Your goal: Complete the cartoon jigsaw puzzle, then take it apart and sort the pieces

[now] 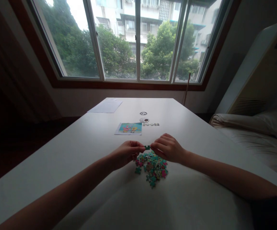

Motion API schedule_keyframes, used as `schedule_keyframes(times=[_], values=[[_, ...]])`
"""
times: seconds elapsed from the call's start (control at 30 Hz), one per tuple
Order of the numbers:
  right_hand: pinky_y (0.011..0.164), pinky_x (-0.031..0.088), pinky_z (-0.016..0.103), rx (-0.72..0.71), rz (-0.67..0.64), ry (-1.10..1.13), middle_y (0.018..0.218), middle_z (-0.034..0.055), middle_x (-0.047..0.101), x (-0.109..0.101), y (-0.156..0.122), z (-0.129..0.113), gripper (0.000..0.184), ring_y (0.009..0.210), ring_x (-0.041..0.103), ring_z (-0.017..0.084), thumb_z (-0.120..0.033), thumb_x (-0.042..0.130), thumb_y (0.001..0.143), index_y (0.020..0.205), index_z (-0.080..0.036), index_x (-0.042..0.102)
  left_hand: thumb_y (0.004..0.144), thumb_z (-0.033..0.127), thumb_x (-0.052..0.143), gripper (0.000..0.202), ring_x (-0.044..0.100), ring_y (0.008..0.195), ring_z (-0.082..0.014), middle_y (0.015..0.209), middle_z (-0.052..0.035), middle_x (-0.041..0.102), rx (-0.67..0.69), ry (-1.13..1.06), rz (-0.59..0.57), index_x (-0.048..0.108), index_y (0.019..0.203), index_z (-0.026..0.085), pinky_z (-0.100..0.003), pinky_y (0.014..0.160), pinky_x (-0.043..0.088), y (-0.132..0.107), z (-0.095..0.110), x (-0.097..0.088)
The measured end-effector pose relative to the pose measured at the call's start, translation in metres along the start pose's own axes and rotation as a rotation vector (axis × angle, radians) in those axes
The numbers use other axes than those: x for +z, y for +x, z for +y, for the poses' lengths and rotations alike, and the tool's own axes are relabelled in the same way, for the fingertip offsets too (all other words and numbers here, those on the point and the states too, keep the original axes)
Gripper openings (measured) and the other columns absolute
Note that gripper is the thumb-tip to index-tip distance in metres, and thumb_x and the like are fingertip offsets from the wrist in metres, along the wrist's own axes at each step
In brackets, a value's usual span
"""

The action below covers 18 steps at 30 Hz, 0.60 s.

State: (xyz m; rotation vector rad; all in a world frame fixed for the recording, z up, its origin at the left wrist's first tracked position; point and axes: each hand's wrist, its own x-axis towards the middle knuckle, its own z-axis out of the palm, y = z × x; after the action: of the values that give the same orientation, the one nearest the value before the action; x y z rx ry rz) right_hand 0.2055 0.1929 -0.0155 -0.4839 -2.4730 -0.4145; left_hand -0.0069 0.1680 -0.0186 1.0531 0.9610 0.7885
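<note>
A dark green jigsaw puzzle piece (147, 147) is held between my two hands, just above the far side of a loose pile of jigsaw pieces (154, 167). My left hand (128, 150) pinches its left end between thumb and fingers. At its right end, the fingertips of my right hand (168, 148) are closed on it. The pile mixes teal, green, pink and brown pieces. Beyond my hands lies a colourful picture sheet (130, 128) with cartoon figures. A short row of pieces (151, 124) sits to the right of that sheet.
Two small round items (144, 120) lie behind the row of pieces. White paper (106, 105) rests at the far left of the white table (86, 143). A pale sofa (243, 134) stands to the right, and a window (136, 41) is beyond the table.
</note>
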Motion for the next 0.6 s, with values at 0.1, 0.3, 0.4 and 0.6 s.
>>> schedule_keyframes(times=[0.1, 0.3, 0.4, 0.6], values=[[0.066, 0.035, 0.029, -0.005, 0.005, 0.002, 0.077, 0.0035, 0.062, 0.000, -0.001, 0.001, 0.017, 0.067, 0.050, 0.013, -0.024, 0.042, 0.085, 0.088, -0.019, 0.058, 0.060, 0.026, 0.072, 0.025, 0.038, 0.049, -0.0036, 0.063, 0.0027, 0.050, 0.013, 0.042, -0.034, 0.056, 0.074, 0.012, -0.019, 0.046, 0.032, 0.000, 0.001, -0.001], [0.069, 0.036, 0.029, 0.049, 0.036, 0.003, 0.076, 0.0029, 0.062, -0.002, 0.000, 0.018, 0.016, 0.069, 0.052, 0.014, -0.023, 0.044, 0.084, 0.085, -0.020, 0.059, 0.062, 0.033, 0.067, 0.027, 0.037, 0.050, -0.0053, 0.059, 0.0051, 0.047, 0.141, 0.437, 0.001, 0.052, 0.074, 0.014, -0.019, 0.047, 0.029, -0.003, 0.012, -0.008], [0.070, 0.036, 0.029, 0.142, 0.102, -0.025, 0.078, 0.0031, 0.063, -0.003, -0.003, 0.038, 0.015, 0.071, 0.053, 0.014, -0.024, 0.045, 0.084, 0.085, -0.020, 0.059, 0.063, 0.038, 0.065, 0.028, 0.042, 0.055, -0.0086, 0.059, 0.0031, 0.050, 0.169, 0.834, -0.064, 0.053, 0.067, 0.013, -0.021, 0.051, 0.032, -0.010, 0.020, -0.013], [0.070, 0.035, 0.030, 0.225, 0.138, -0.099, 0.077, 0.0040, 0.064, -0.003, -0.010, 0.067, 0.016, 0.071, 0.054, 0.015, -0.026, 0.046, 0.083, 0.082, -0.019, 0.061, 0.065, 0.046, 0.060, 0.031, 0.041, 0.051, -0.0105, 0.055, 0.0012, 0.052, 0.112, 1.318, -0.091, 0.054, 0.059, 0.015, -0.022, 0.046, 0.027, -0.026, 0.024, -0.006]])
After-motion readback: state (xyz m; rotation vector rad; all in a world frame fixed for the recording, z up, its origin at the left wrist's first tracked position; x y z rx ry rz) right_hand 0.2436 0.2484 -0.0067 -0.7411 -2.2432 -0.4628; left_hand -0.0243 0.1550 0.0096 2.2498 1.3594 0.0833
